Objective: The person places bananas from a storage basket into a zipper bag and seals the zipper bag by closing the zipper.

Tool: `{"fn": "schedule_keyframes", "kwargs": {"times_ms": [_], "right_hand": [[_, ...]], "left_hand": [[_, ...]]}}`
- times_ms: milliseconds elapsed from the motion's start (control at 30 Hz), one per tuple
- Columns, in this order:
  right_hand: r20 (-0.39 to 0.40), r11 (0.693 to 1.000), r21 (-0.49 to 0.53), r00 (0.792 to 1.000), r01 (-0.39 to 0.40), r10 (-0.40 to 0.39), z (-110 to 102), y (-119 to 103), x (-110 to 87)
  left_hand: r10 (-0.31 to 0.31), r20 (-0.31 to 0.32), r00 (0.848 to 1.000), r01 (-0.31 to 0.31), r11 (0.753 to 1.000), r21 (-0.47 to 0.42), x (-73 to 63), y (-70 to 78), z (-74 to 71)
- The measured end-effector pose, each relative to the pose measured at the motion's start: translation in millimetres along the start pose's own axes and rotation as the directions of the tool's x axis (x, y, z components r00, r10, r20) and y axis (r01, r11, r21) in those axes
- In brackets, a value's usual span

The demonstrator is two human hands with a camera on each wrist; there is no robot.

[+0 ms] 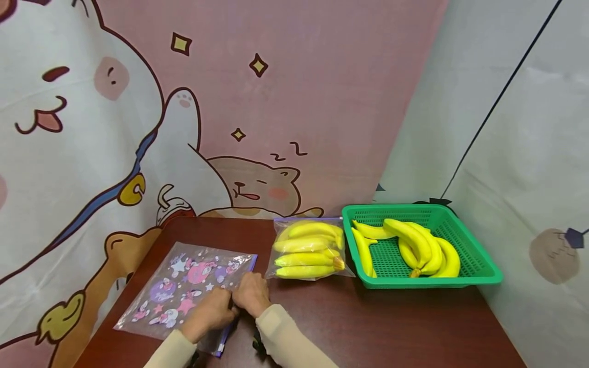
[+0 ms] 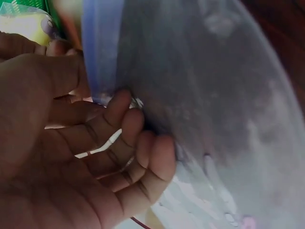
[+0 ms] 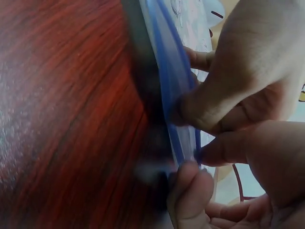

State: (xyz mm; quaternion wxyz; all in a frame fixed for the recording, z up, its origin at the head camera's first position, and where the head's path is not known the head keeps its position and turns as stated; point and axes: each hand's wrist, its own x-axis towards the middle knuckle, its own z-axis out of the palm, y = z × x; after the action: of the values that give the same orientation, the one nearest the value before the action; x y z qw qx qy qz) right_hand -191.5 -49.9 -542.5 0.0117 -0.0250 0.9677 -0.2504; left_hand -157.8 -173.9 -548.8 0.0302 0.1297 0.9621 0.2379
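A clear zip bag (image 1: 172, 296) printed with pink and purple cartoon figures and stars lies flat at the left of the table. My left hand (image 1: 209, 313) and right hand (image 1: 252, 294) meet at the bag's blue-purple zip edge (image 3: 167, 71), its right side. Fingers of both hands pinch this edge in the right wrist view, where its two strips stand slightly apart. In the left wrist view the left hand's curled fingers (image 2: 159, 160) lie against the clear film. A small slider (image 1: 220, 349) sits at the zip's near end.
Behind the hands lies a second zip bag (image 1: 347, 268) filled with several bananas (image 1: 306, 245). To its right, a green plastic basket (image 1: 425, 282) contains more bananas (image 1: 448, 258). Printed cloth (image 1: 322, 102) hangs behind the dark wooden table (image 1: 368, 327).
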Motion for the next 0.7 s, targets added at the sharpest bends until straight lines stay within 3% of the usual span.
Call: {"fn": "schedule_keyframes", "kwargs": {"times_ms": [100, 200, 267, 433, 567, 700], "right_hand": [[0.037, 0.998, 0.060, 0.999, 0.015, -0.017, -4, 2, -1.3], [0.093, 0.976, 0.218, 0.995, 0.005, -0.026, -6, 6, -3.5], [0.143, 0.938, 0.346, 0.989, -0.021, -0.030, -4, 8, -5.0], [0.255, 0.796, 0.598, 0.964, -0.094, -0.077, -1, 13, -5.5], [0.256, 0.709, 0.703, 0.950, -0.056, -0.179, 0, 17, -1.2], [0.222, 0.653, 0.757, 0.938, 0.006, -0.265, -6, 20, 3.5]], "left_hand": [[0.030, -0.004, 1.000, -0.030, 0.998, -0.047, 0.7, -6.0, 0.5], [0.071, -0.005, 0.997, -0.071, 0.988, -0.136, 1.1, -14.7, -0.5], [0.081, -0.010, 0.997, -0.082, 0.977, -0.196, 0.5, -20.0, -2.4], [0.054, -0.013, 0.998, -0.055, 0.937, -0.346, -0.4, -23.0, -13.9], [-0.032, -0.005, 0.999, 0.026, 0.900, -0.436, -1.2, -17.8, -23.9], [-0.121, -0.063, 0.991, 0.083, 0.901, -0.426, -0.4, -8.2, -32.3]]}}
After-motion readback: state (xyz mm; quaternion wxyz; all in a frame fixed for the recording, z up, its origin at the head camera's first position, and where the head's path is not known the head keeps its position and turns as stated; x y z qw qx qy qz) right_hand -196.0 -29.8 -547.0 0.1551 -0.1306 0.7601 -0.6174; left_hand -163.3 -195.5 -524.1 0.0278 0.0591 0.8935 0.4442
